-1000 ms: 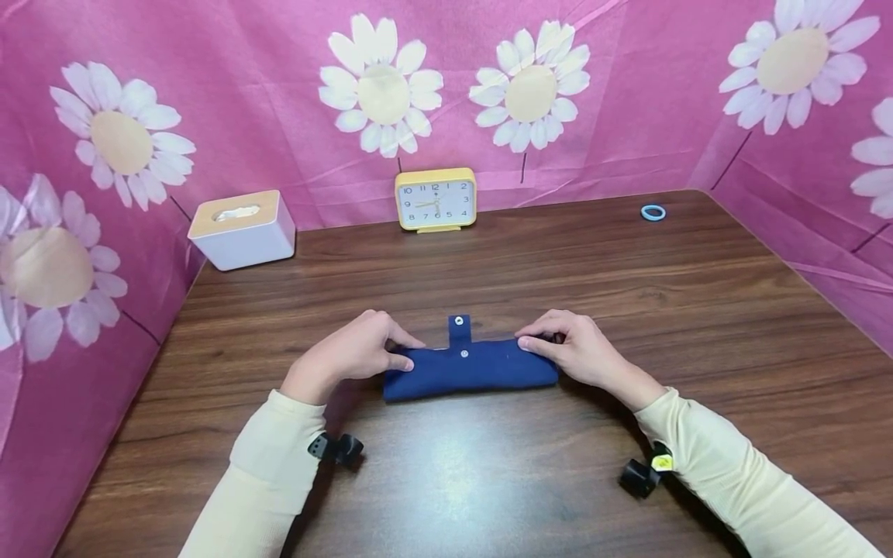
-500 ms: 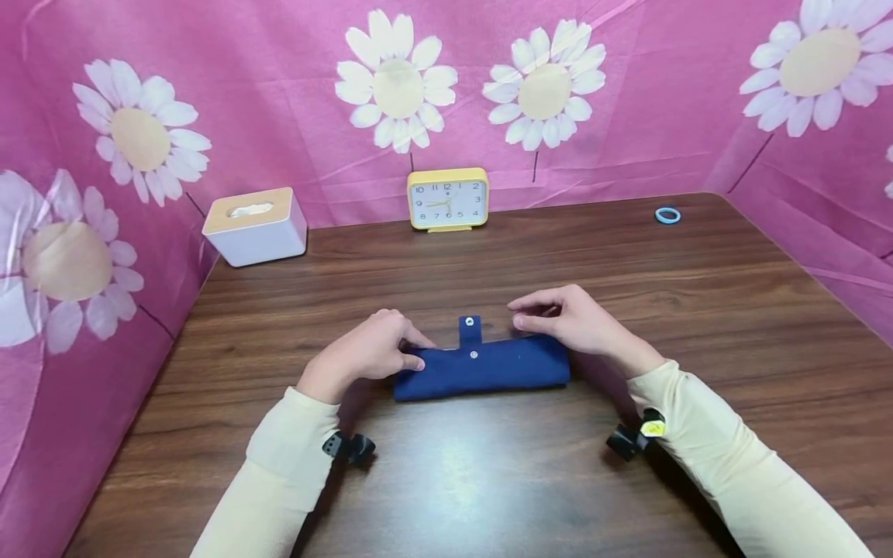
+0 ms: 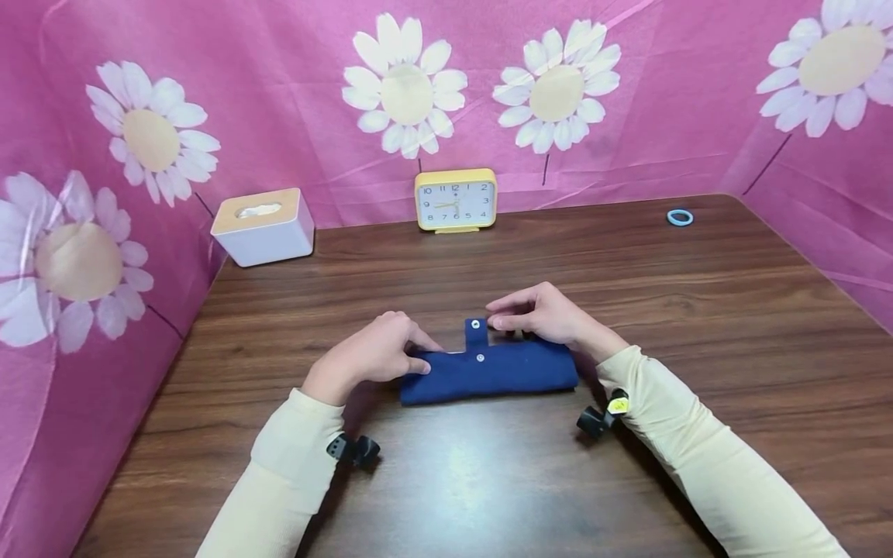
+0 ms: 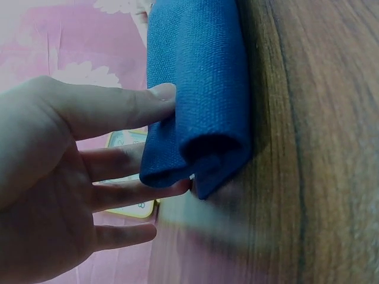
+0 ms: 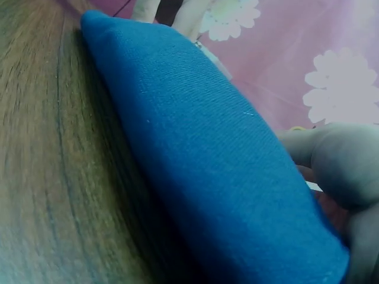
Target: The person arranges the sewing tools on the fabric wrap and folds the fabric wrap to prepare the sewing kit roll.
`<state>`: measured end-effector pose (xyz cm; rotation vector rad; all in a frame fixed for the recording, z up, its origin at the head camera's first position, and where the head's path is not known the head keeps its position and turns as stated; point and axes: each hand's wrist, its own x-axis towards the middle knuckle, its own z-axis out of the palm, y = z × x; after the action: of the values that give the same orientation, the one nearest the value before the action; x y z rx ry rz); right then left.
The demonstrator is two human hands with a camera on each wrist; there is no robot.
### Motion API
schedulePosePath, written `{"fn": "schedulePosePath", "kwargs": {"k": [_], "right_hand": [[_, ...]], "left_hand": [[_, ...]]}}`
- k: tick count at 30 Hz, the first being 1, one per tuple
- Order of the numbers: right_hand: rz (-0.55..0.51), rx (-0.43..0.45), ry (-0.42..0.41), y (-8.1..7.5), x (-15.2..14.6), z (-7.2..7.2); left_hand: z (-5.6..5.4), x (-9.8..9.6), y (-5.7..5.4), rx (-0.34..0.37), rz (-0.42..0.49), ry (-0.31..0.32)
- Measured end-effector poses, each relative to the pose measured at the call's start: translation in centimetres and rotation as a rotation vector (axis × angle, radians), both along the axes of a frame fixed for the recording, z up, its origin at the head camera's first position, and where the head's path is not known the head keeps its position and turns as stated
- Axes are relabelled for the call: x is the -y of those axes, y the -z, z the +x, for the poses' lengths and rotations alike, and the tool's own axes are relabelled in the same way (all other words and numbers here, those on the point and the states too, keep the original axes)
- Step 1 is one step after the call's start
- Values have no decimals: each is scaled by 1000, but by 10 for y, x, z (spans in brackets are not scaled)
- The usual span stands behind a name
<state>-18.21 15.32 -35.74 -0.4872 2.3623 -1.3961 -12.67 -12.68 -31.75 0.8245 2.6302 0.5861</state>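
A navy-blue rolled cloth pouch [image 3: 519, 372] lies on the brown wooden table [image 3: 349, 287] in the head view. From its far edge a short strap [image 3: 477, 335] with a metal snap stud points away; a matching stud sits on the pouch body. My left hand [image 3: 373, 349] holds the pouch's left end, thumb in front and fingers behind. In the left wrist view that end of the roll [image 4: 207, 94] shows its folded layers. My right hand [image 3: 547, 314] is over the far edge, thumb and forefinger apart, tips right beside the strap. The right wrist view shows the pouch's smooth side [image 5: 195, 136].
A tissue box [image 3: 263, 229] with a wooden lid stands at the back left. A yellow clock [image 3: 456, 200] is at the back middle, and a light-blue ring [image 3: 680, 218] lies at the back right. Pink flowered cloth [image 3: 293, 85] encloses the table's back and sides.
My right hand has let go of the pouch's right part and moved left to the strap. My left hand keeps its place on the left end. The head view has shifted slightly.
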Motion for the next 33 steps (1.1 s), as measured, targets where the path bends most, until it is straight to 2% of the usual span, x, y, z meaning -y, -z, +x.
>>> {"fn": "schedulePosePath", "kwargs": {"k": [9, 15, 21, 28, 33], "right_hand": [[50, -47, -6, 2, 13, -1], [38, -89, -45, 8, 17, -2], [-6, -91, -35, 9, 20, -1], [-22, -102, -50, 7, 24, 1], [-10, -110, -55, 5, 24, 2]], "left_hand": [[-1, 2, -3, 5, 12, 9], [-2, 2, -1, -11, 30, 25], [-3, 3, 0, -34, 45, 78], [-1, -1, 0, -48, 120, 131], [3, -7, 1, -72, 105, 102]]}}
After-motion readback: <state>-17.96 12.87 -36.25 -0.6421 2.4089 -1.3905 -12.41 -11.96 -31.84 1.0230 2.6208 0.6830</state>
